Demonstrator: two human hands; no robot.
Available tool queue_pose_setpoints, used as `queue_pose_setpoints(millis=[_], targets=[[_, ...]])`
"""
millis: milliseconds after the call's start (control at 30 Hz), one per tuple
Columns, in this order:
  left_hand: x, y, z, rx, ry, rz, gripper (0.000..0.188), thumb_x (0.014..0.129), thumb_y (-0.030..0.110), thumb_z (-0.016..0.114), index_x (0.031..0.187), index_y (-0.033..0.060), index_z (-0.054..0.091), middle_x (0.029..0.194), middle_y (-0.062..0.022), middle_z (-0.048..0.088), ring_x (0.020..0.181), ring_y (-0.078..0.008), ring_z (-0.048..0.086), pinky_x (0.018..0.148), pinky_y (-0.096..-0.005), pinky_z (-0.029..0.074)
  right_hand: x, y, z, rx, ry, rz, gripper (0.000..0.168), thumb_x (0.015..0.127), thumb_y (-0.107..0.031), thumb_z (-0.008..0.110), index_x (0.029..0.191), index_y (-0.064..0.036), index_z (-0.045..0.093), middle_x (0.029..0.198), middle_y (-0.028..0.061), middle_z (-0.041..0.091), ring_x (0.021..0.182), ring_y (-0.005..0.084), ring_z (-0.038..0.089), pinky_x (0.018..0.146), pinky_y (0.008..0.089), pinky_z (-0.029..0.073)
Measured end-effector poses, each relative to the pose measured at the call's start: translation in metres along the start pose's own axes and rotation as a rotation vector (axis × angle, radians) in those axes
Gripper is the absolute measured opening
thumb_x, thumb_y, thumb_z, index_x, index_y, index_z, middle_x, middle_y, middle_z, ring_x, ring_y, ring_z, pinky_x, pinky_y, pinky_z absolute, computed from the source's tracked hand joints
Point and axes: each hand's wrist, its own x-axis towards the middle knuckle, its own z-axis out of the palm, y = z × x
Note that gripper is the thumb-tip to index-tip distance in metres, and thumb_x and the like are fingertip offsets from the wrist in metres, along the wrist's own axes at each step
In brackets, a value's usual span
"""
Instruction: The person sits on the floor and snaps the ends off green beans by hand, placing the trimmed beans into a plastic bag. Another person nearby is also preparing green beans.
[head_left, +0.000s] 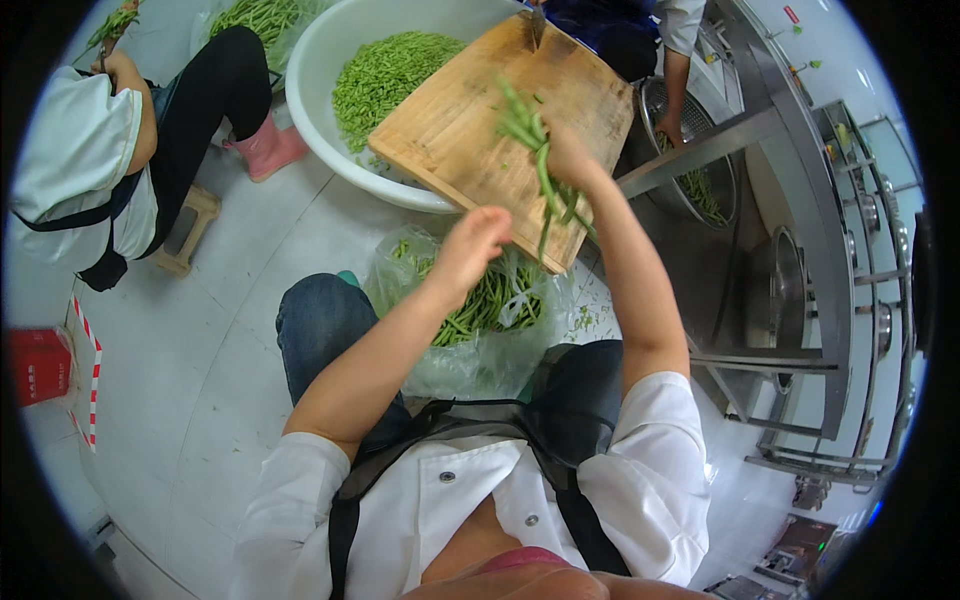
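Observation:
My right hand (574, 159) is closed around a loose bunch of long green beans (541, 161) above the wooden cutting board (442, 127). Motion blurs the bunch, and some beans hang toward the board's near corner. My left hand (480, 234) is beside the board's near edge, fingers curled; nothing shows in it, but its palm is hidden. The board rests across the rim of a large white basin (319, 131) containing chopped green beans (394, 79). Between my knees, a clear plastic bag (480, 367) holds whole green beans (487, 307). Part of a knife (538, 28) shows at the board's far edge.
At left, a person (82, 165) in pink boots sits on a low stool (196, 225). Another person's hand (669, 129) reaches into a metal colander (694, 109) of beans. A steel table frame (810, 247) borders the right. Bean scraps (589, 319) dot the floor.

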Motion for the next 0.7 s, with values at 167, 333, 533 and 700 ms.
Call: queue_pose_setpoints(millis=[167,333,533,700], targets=[[-0.019,0.002,0.010,0.638,-0.234,0.175,0.027,0.083,0.021,0.056,0.099,-0.0003,0.051,0.097,-0.0119,0.054,0.083,-0.0191,0.057,0.075,-0.0316,0.044,0.080,0.033,-0.004,-0.382,0.014,0.310,0.044,0.070,-0.002,0.054,0.114,-0.003,0.045,0.089,0.0228,0.060,0.086,0.0381,0.056,0.073,0.0461,0.043],[-0.028,0.005,0.004,1.224,-0.192,0.434,0.030,0.076,0.019,0.059,0.098,0.0005,0.052,0.093,-0.0120,0.053,0.087,-0.0291,0.052,0.077,-0.0378,0.040,0.128,0.132,0.071,-0.410,-0.058,0.355,0.067,0.069,-0.016,0.064,0.128,-0.008,0.033,0.114,0.0229,0.049,0.107,0.0350,0.047,0.091,0.0440,0.037],[-0.026,0.004,-0.007,1.335,-0.195,0.370,0.029,0.073,0.020,0.061,0.094,0.0026,0.053,0.090,-0.0097,0.053,0.085,-0.0270,0.051,0.075,-0.0362,0.039,0.146,0.134,0.078,-0.377,-0.177,0.226,0.095,0.058,-0.027,0.077,0.133,-0.002,0.024,0.131,0.0195,0.036,0.119,0.0329,0.037,0.097,0.0378,0.033],[-0.037,-0.017,-0.009,1.580,-0.319,0.345,0.018,0.073,0.019,0.058,0.085,0.0049,0.055,0.083,-0.0085,0.052,0.080,-0.0252,0.051,0.073,-0.0385,0.038,0.101,0.085,0.028,0.005,-0.050,0.128,0.053,0.074,-0.028,0.066,0.115,-0.001,0.048,0.112,0.0168,0.053,0.105,0.0264,0.050,0.088,0.0322,0.039]])
